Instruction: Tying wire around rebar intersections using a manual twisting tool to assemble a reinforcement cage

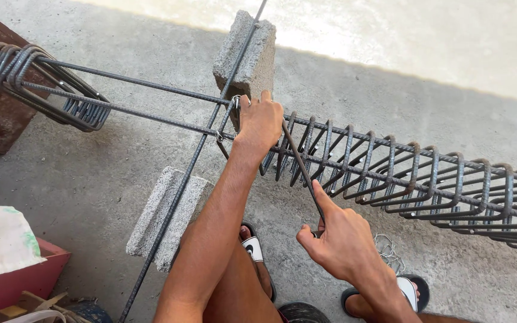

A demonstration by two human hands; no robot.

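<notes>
Left hand (259,122) grips rebar cage (402,179) at its end stirrup, over the concrete block (248,54) | right hand (336,236) closed on hook tool (300,164) | twist tie snug, hold stirrup square.

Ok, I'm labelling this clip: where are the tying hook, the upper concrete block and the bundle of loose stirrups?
tying hook (299,162), head view, mid-shaft.
upper concrete block (248,57), head view, its side face.
bundle of loose stirrups (13,67), head view, the bunched top bends.
</notes>
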